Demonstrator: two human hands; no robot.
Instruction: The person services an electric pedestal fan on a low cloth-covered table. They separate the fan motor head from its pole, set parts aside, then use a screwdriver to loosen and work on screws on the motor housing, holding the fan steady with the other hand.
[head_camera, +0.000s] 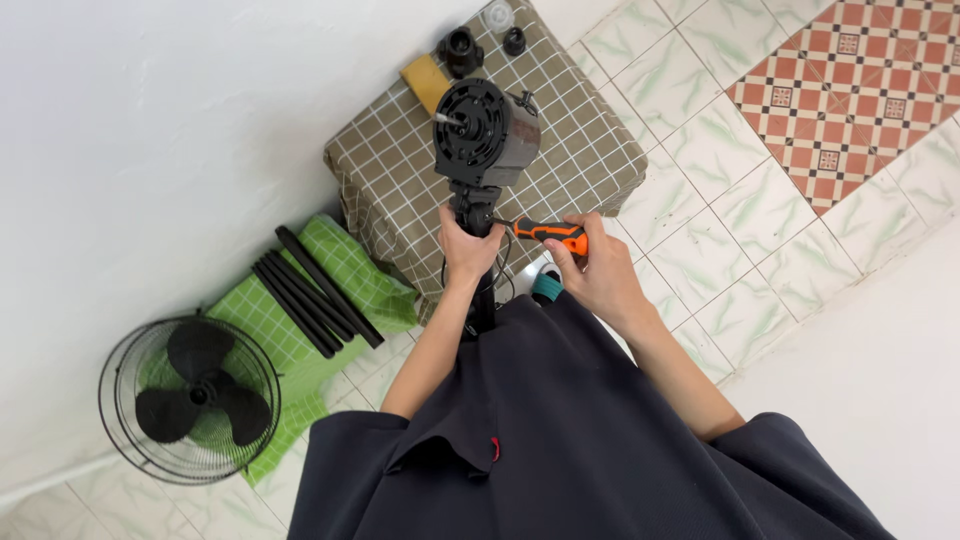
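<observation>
A black fan motor (485, 130) with its shaft showing sits on top of a black stand pole (478, 225). My left hand (467, 245) is wrapped around the pole just under the motor. My right hand (597, 268) holds an orange and black screwdriver (545, 233), whose tip points left at the joint between pole and motor.
A stool with a brown checked cover (570, 170) stands behind the motor, with a yellow sponge (426, 80) and black and white caps (462, 50) on it. At the left, black rods (310, 290) lie on a green cloth (345, 255), next to a wire fan cage with black blades (190, 398).
</observation>
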